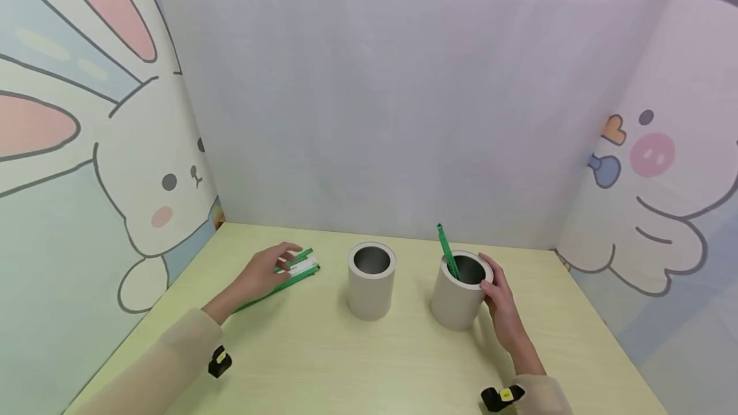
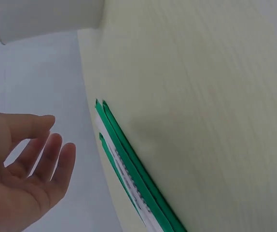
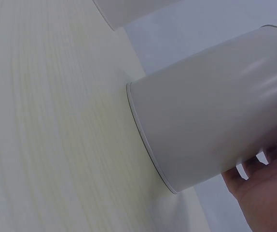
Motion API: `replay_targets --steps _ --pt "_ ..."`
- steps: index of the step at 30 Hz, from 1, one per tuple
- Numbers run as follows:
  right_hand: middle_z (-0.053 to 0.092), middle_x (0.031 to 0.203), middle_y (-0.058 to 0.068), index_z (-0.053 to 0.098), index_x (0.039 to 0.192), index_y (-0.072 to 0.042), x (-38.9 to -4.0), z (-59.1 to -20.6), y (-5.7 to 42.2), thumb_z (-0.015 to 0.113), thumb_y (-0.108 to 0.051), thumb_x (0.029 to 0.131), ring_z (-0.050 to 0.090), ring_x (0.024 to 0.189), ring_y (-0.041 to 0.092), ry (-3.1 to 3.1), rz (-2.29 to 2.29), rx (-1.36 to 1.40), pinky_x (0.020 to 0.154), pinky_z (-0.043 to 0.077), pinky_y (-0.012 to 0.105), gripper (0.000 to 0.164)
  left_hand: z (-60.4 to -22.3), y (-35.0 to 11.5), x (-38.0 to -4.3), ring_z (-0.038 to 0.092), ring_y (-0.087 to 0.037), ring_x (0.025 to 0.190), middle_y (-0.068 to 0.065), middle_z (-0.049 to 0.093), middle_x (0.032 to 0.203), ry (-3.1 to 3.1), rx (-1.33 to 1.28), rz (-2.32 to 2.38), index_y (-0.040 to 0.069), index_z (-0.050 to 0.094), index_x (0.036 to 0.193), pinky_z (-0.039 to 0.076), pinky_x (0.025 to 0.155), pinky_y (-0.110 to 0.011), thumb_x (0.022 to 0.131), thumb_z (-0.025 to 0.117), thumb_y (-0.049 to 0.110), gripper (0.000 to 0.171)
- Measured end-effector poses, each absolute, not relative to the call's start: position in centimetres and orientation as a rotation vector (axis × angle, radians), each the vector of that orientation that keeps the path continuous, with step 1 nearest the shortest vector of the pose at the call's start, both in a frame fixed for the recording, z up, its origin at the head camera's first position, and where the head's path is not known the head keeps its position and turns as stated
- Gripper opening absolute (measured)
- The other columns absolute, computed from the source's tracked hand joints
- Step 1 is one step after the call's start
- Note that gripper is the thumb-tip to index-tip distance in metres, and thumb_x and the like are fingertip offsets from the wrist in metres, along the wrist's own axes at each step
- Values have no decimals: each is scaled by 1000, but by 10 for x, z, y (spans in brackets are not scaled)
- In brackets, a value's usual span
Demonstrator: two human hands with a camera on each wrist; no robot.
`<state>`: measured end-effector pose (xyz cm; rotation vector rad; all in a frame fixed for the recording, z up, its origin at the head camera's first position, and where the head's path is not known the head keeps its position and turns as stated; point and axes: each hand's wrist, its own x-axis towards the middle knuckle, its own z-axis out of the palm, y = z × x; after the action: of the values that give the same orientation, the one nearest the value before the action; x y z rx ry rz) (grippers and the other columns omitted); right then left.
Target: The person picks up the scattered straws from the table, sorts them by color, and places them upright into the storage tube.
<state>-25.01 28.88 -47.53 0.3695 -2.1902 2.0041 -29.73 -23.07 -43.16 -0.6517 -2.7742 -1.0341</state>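
My left hand (image 1: 261, 274) hovers over several long, slim green-and-white packets (image 2: 143, 191) lying side by side on the table. Its fingers are loosely bent, and the left wrist view shows nothing between thumb and fingertips. On the right, my right hand (image 1: 500, 303) grips the side and rim of a light grey cylindrical cup (image 1: 451, 305), the thumb near the front of the rim. A slim green packet (image 1: 448, 252) stands slanted inside that cup, its upper end sticking out. The right wrist view shows the fingers (image 3: 232, 181) against the cup's wall.
Between the hands stands a second grey cup (image 1: 369, 293) with a dark interior. The pale yellow table (image 1: 346, 370) ends at a whitish curtain (image 1: 375, 114) behind. Side panels carry cartoon animals, a rabbit (image 1: 144, 197) at left and a pig-nosed figure (image 1: 680, 114) at right.
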Motion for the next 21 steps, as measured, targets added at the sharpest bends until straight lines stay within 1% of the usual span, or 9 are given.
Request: replay_targets --steps 2,5,8,12,16,21 --pt "27 165 6 21 168 -15 -250 -475 288 31 -24 113 34 143 6 -2196 2002 362 103 35 7 57 -437 -241 -297 71 -31 104 -17 72 119 -2802 -688 -950 3 63 136 62 87 -44 93 72 -11 46" --pt "27 166 7 21 168 -16 -249 -475 288 32 -24 113 33 143 6 -2199 2001 353 103 35 8 57 -442 -253 -295 70 -31 101 -17 73 114 -2840 -754 -884 0 67 128 61 85 -43 92 69 -14 38" --pt "26 166 9 21 168 -16 -249 -474 288 31 -25 113 33 143 6 -2201 2003 347 103 35 8 57 -444 -261 -294 70 -31 99 -15 73 110 -2894 -766 -851 1 69 123 61 83 -41 92 68 -15 34" --pt "25 167 10 21 169 -16 -249 -474 289 31 -24 113 33 143 6 -2202 2006 350 103 35 7 57 -447 -268 -295 69 -28 95 -12 72 105 -2950 -770 -811 3 70 118 60 81 -42 90 69 -16 34" --pt "25 166 9 21 168 -16 -250 -475 289 31 -24 113 33 143 6 -2196 2006 359 103 35 7 57 -452 -271 -297 69 -28 92 -12 73 102 -2955 -794 -783 3 70 115 60 79 -43 87 69 -19 36" --pt "26 166 9 21 169 -16 -250 -475 289 31 -24 113 33 143 6 -2198 2004 361 103 34 8 57 -457 -270 -299 69 -27 91 -9 74 98 -2957 -770 -717 5 72 111 59 81 -44 87 67 -20 36"
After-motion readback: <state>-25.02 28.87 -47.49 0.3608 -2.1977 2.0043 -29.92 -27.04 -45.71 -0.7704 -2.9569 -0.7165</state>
